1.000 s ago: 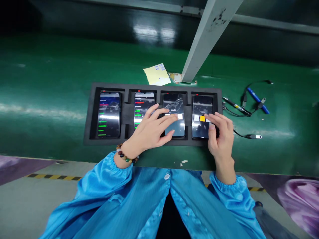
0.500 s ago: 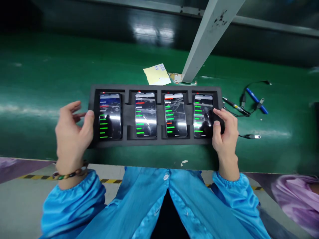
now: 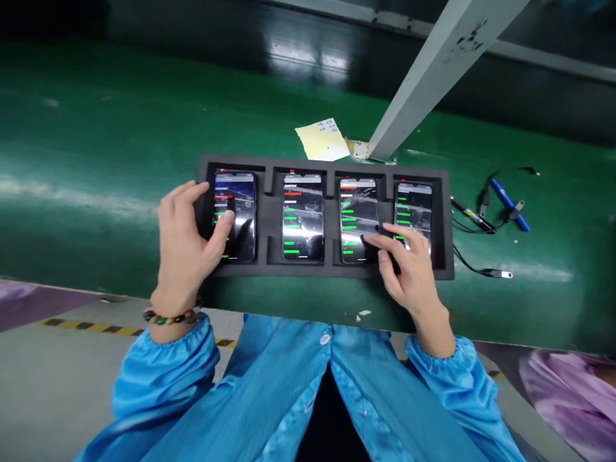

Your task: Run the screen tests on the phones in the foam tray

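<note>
A dark grey foam tray (image 3: 269,217) lies on the green bench with several lit smartphones in its slots. My left hand (image 3: 185,234) is spread at the tray's left end, its thumb over the screen of the leftmost smartphone (image 3: 244,218). The second smartphone (image 3: 303,218) lies between my hands, untouched. My right hand (image 3: 409,263) has its fingers apart, with fingertips at the lower right of the third smartphone (image 3: 357,205). That hand partly covers the rightmost smartphone (image 3: 414,204). The screens show rows of green, red and white text.
A yellow note (image 3: 323,141) lies behind the tray near a grey post (image 3: 423,90). To the right are a blue marker (image 3: 510,204), a black pen (image 3: 471,214) and black cables (image 3: 481,272). A person's pink sleeve (image 3: 568,398) shows at lower right.
My right hand has left the tray's right end and moved left to the third smartphone. My left hand has moved from the tray's left edge onto the leftmost smartphone. The view has shifted slightly.
</note>
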{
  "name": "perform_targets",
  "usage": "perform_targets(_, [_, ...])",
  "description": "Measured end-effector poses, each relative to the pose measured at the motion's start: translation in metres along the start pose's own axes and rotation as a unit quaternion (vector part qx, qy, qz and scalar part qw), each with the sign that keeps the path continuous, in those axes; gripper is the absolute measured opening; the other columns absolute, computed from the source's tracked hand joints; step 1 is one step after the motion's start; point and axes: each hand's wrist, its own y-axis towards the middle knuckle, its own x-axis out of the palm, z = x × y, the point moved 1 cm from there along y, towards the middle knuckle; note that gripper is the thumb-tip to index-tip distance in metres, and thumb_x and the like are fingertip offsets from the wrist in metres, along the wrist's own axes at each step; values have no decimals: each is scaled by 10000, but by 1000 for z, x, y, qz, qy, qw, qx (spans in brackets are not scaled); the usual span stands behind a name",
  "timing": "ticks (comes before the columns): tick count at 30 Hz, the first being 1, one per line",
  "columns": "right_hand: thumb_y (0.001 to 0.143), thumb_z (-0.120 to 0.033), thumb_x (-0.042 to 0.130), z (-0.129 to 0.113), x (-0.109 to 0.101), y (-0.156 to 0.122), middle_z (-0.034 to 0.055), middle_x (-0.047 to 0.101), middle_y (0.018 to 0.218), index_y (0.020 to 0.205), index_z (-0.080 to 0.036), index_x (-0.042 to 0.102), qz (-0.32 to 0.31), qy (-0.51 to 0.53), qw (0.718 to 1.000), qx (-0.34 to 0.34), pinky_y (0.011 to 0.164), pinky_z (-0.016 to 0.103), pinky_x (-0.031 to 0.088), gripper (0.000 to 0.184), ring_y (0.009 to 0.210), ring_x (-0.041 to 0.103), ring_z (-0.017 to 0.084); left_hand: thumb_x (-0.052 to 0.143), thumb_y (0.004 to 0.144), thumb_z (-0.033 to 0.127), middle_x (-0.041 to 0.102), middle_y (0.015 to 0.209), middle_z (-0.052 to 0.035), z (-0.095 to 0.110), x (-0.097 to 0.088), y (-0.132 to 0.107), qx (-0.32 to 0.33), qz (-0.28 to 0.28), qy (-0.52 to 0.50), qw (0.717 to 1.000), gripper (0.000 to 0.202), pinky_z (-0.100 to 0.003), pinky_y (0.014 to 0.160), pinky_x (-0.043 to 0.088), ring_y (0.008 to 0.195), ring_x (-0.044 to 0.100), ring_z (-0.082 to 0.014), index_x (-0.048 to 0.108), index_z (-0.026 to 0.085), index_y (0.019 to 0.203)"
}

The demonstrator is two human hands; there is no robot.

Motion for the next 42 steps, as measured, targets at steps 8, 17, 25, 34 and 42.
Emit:
perform_targets(8, [1123,-295,487,-12,10,33,72,661,1632,1617,-308,538,3,-5,1000,19,1303,664,432,497,1624,476,364,674,1077,494,523,1681,-153,4,-3,-5,7,-24,-22,999,543,-628,1346,420,1605,485,-372,575,280,1566])
perform_targets(17, [1087,-225,531,-12,11,23,38,838,1264,1358,-328,729,37,-11,999,-30,1249,604,475,351,1382,708,314,687,1051,376,640,1596,-99,6,-6,-7,57,-31,-3,998,387,-656,1274,451,1499,580,-374,670,344,1436])
perform_targets(25, [1105,-285,523,-12,14,30,112,716,1537,1558,-277,622,40,-19,999,21,1256,618,457,463,1554,561,359,775,980,285,715,1522,-85,30,-1,-11,195,-58,-41,978,289,-599,1191,528,1404,651,-357,773,300,1268])
perform_targets(34, [1119,-321,497,-14,16,30,93,649,1637,1641,-298,520,5,-44,999,24,1306,625,380,523,1633,469,356,767,985,366,699,1573,-78,54,11,-11,271,-149,-46,950,357,-633,1240,495,1435,644,-363,795,324,1339])
perform_targets(42, [1108,-263,485,-15,13,26,72,800,1377,1407,-284,710,22,-37,999,-12,1270,575,429,375,1450,659,309,775,978,356,687,1585,-101,53,10,-11,274,-147,-44,949,377,-638,1245,485,1432,642,-372,799,300,1350])
